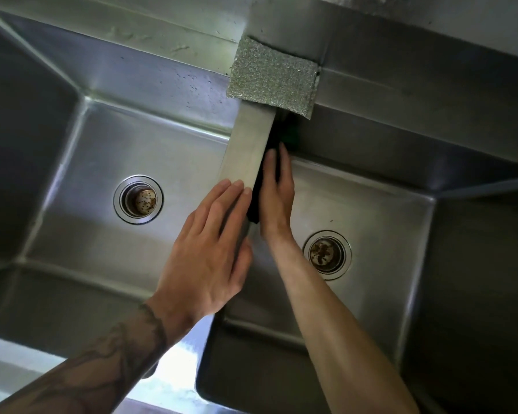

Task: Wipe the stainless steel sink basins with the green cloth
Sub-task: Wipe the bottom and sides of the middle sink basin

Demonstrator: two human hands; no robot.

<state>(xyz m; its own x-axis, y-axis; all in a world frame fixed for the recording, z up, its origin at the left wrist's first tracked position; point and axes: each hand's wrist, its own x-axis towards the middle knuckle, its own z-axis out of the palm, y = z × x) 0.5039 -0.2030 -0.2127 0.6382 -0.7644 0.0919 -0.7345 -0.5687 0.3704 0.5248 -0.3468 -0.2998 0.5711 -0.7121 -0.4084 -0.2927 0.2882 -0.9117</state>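
- Two basins point(87, 162) here; our left hand point(210, 252) lies flat on the divider point(248, 144), holding nothing.
- That green cloth point(254, 201) sits against the divider's right wall: probably soft and light, so we'd press flat, not pinch.
- Our right hand point(277, 198) presses it, fingers straight.

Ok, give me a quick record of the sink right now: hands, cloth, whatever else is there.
left hand: flat on top of the divider, fingers straight
right hand: fingers straight, presses the cloth against the divider-side wall of the right basin
cloth: dark, green showing at its far end, flat against that wall
pad: silvery, draped over the divider's far end
left drain: strainer in, brown specks
right drain: brown residue
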